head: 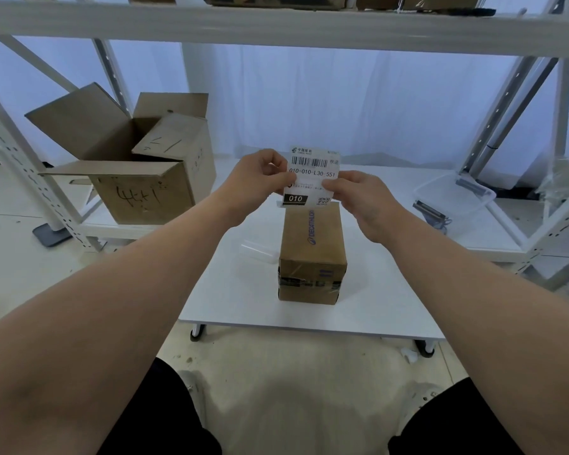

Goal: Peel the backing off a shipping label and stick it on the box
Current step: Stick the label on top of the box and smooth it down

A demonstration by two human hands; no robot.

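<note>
A white shipping label [312, 169] with a barcode and the number 010-010-L30-551 is held upright in the air, above the far end of a small brown cardboard box [312, 247]. My left hand [257, 182] pinches the label's left edge. My right hand [358, 198] pinches its right edge lower down. The box, sealed with tape and printed with blue lettering, stands on a low white table [243, 290]. Whether the backing is still on the label cannot be told.
A large open cardboard box [138, 165] with handwriting sits at the left on a low shelf. A clear plastic tub [454, 195] rests at the right. White metal shelving frames [506, 133] flank both sides. A clear plastic item [260, 251] lies left of the small box.
</note>
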